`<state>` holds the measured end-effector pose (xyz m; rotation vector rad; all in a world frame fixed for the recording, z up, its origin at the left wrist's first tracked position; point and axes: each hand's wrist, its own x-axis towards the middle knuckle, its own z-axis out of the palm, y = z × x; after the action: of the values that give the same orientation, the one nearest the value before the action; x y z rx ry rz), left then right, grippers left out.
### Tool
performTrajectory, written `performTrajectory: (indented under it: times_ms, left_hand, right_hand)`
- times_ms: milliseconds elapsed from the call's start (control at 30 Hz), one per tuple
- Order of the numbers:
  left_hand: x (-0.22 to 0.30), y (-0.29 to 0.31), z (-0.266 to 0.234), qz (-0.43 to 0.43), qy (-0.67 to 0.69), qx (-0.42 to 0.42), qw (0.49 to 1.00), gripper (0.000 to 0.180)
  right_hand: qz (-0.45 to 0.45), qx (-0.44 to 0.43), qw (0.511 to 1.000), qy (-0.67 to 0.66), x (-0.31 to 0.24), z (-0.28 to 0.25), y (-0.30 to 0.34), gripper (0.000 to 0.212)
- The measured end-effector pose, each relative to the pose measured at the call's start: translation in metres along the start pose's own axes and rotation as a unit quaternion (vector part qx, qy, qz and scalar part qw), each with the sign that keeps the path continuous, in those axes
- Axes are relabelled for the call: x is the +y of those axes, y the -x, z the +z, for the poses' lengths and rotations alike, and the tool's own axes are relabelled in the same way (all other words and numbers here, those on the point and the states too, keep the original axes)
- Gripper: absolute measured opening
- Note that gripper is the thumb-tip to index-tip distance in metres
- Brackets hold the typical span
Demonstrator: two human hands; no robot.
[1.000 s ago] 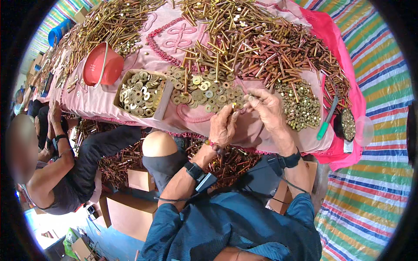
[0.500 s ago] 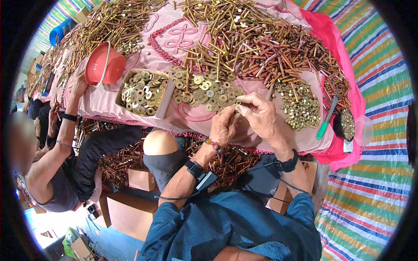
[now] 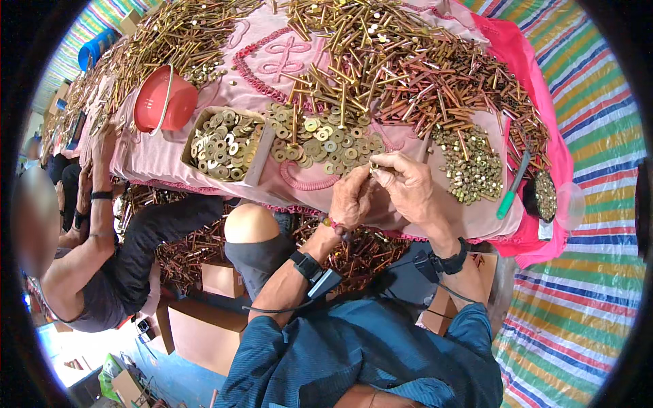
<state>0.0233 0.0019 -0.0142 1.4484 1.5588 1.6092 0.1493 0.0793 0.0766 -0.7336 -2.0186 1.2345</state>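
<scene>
My left hand and my right hand meet at the fingertips over the near edge of the pink-covered table. Between thumb and finger, my right hand pinches a small brass-coloured nut. The fingers of my left hand are curled closed just beside it, and what they hold is hidden. Brass washers lie loose on the cloth just beyond my hands. More washers fill an open cardboard box to the left. A heap of small brass nuts lies to the right of my right hand.
Long bolts are piled across the far side. A red bucket stands at left, near a co-worker's arm. At right lie a green-handled tool and a dark container of small parts. Cardboard boxes sit below the table.
The co-worker's hand has left the red bucket and moved down and left to the table edge. My hands stay together in nearly the same place, with slight finger movement.
</scene>
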Motion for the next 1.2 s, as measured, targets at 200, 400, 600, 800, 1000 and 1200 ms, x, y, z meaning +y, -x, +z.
performTrajectory:
  times_ms: [200, 400, 600, 800, 1000, 1200]
  left_hand:
    - [-0.003, 0.002, -0.003, 0.015, 0.001, -0.009, 1.000, 0.034]
    - [-0.002, 0.000, 0.000, 0.025, 0.003, 0.001, 1.000, 0.025]
    - [-0.002, 0.001, -0.001, 0.020, 0.004, -0.003, 1.000, 0.016]
    - [-0.004, 0.004, 0.000, 0.011, 0.011, -0.017, 1.000, 0.015]
    - [-0.013, 0.003, 0.000, 0.042, -0.006, -0.004, 0.999, 0.023]
    - [-0.011, 0.002, 0.000, 0.035, -0.008, -0.008, 0.999, 0.025]
  right_hand:
    - [-0.029, 0.014, 0.994, 0.100, -0.004, 0.003, 0.002, 0.017]
    - [0.054, 0.052, 0.997, 0.017, 0.004, 0.011, 0.006, 0.024]
    - [-0.087, 0.022, 0.989, 0.113, 0.001, 0.003, 0.000, 0.023]
    - [0.021, 0.040, 0.999, 0.027, 0.001, 0.005, 0.001, 0.022]
    - [0.049, 0.043, 0.998, 0.014, -0.008, 0.006, 0.002, 0.019]
    - [-0.095, 0.008, 0.986, 0.135, -0.012, 0.002, -0.003, 0.015]
